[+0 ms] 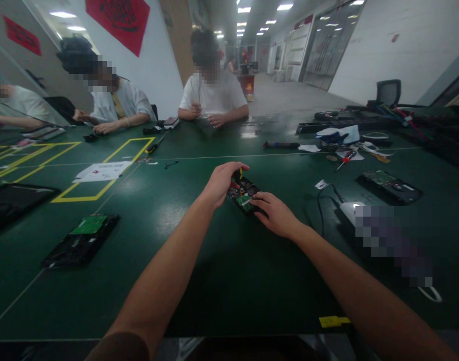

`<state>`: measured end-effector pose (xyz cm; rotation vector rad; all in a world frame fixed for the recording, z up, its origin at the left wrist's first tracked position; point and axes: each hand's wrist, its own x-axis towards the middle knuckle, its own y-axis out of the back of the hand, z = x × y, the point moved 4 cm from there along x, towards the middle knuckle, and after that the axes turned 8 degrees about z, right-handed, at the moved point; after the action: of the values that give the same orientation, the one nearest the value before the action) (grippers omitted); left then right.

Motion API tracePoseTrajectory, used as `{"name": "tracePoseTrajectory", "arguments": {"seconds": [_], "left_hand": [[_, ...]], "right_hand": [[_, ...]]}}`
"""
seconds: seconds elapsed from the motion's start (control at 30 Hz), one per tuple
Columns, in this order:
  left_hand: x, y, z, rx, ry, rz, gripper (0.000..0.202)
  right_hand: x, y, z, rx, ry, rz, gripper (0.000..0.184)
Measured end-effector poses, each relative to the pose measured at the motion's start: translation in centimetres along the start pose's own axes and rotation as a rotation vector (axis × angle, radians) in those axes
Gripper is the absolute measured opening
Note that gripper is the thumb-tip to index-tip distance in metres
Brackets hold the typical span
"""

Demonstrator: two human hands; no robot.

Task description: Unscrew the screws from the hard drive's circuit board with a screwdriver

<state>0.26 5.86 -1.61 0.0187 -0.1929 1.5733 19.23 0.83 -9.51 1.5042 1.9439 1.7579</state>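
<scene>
An opened black electronic device (246, 196) with a green circuit board lies on the table in front of me. My left hand (224, 184) is curled at its far left end, fingers bent around a short black and yellow tool (239, 174). Most of that tool is hidden by the hand; it resembles a screwdriver handle. From the right, my right hand (274, 214) grips the device's near edge, its fingers on the board side and its thumb low along the edge.
Similar opened devices lie left (81, 239) and right (389, 186). A yellow-black screwdriver (154, 144) and a paper sheet (103, 171) lie far left. Toward the far right are a dark pen-shaped tool (282, 145), a red screwdriver (346, 159) and cables. Several people sit across the table.
</scene>
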Motion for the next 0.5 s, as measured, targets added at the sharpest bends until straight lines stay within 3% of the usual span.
{"name": "tracePoseTrajectory", "arguments": {"seconds": [0.3,0.5], "left_hand": [[-0.4,-1.3,-0.9,-0.177,0.163,-0.067,0.027],[-0.8,-1.2,0.2,-0.046,0.062,-0.043,0.026]], "right_hand": [[0.0,0.0,-0.1,0.021,0.0,0.007,0.039],[0.0,0.0,0.1,0.027,-0.005,0.016,0.039]]}}
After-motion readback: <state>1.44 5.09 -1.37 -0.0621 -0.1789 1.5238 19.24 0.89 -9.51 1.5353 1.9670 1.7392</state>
